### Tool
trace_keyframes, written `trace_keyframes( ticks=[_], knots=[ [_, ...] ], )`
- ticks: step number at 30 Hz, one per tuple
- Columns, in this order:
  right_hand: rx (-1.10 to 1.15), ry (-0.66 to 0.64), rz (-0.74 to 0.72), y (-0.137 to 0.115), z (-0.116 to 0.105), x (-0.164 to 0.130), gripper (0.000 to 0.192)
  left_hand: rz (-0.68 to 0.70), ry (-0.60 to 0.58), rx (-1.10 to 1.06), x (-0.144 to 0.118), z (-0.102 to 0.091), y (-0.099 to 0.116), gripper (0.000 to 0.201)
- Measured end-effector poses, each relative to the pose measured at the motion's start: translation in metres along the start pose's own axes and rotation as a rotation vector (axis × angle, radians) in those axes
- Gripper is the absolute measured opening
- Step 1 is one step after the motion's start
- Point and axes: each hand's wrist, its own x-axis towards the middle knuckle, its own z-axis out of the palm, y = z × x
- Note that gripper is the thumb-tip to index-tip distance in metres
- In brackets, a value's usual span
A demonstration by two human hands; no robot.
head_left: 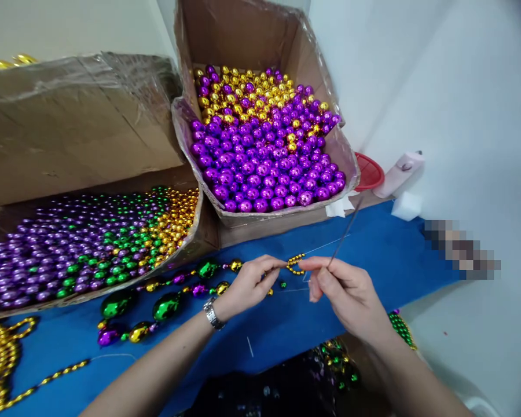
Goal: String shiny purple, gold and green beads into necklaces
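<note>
Between my two hands a short curved strand of small gold beads (pixel 290 266) lies on the blue table cover, with thin clear thread beside it. My left hand (pixel 249 284), with a metal watch at the wrist, has its fingers drawn together; the index fingertip meets the strand's left side. What its fingers pinch, if anything, is hidden. My right hand (pixel 347 292) pinches a long thin needle (pixel 347 227) pointing up and away, its index fingertip close to the strand's right end. By my left hand lies a necklace of large green, gold and purple beads (pixel 167 307).
A carton (pixel 269 217) of purple and gold balls stands behind my hands. Another carton (pixel 173 269) at left holds smaller purple, green and gold beads. Gold bead strings (pixel 0 359) lie front left. A red basket (pixel 369 172), a pink bottle (pixel 402 172) and a white block (pixel 407 205) stand back right.
</note>
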Motion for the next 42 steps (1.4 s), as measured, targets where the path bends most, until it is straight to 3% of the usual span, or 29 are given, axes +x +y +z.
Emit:
trace_keyframes(
  ticks=[5, 8, 13, 18, 20, 23, 25, 29, 33, 35, 36, 40, 42],
  knots=[
    [0.209, -0.068, 0.115, 0.006, 0.003, -0.018, 0.024, -0.074, 0.114, 0.007, 0.001, -0.011, -0.002, 0.023],
    [0.177, -0.028, 0.245, 0.014, 0.008, -0.026, 0.027, -0.061, 0.160, -0.001, 0.001, -0.025, 0.008, 0.022],
    [-0.036, -0.038, 0.449, 0.031, 0.020, -0.030, 0.042, 0.009, 0.216, 0.041, 0.010, -0.063, 0.036, 0.023],
    [-0.038, 0.021, 0.471, 0.052, 0.030, -0.034, 0.050, 0.090, 0.386, 0.306, 0.047, -0.108, 0.046, 0.024],
    [-0.025, 0.038, 0.460, 0.058, 0.032, -0.035, 0.051, 0.067, 0.344, 0.561, 0.070, -0.120, 0.040, 0.025],
    [-0.055, 0.032, 0.458, 0.060, 0.033, -0.034, 0.051, -0.027, 0.150, 0.896, 0.102, -0.126, 0.025, 0.023],
    [-0.086, 0.040, 0.466, 0.059, 0.032, -0.033, 0.051, -0.081, 0.087, 0.959, 0.120, -0.124, 0.015, 0.022],
    [-0.135, 0.071, 0.482, 0.052, 0.032, -0.030, 0.050, -0.131, 0.083, 0.925, 0.138, -0.122, 0.006, 0.031],
    [-0.176, 0.040, 0.413, 0.047, 0.031, -0.028, 0.046, -0.099, 0.119, 0.816, 0.130, -0.121, 0.016, 0.030],
    [-0.216, 0.035, 0.330, 0.046, 0.031, -0.027, 0.043, -0.078, 0.171, 0.639, 0.114, -0.116, 0.025, 0.033],
    [-0.240, 0.041, 0.285, 0.046, 0.031, -0.027, 0.041, -0.076, 0.211, 0.442, 0.104, -0.112, 0.029, 0.033],
    [-0.362, 0.073, 0.101, 0.046, 0.031, -0.027, 0.030, -0.195, 0.321, -0.696, 0.057, -0.088, 0.039, 0.024],
    [-0.423, 0.079, -0.010, 0.048, 0.032, -0.027, 0.026, -0.296, 0.335, -0.978, 0.037, -0.076, 0.038, 0.022]
  ],
)
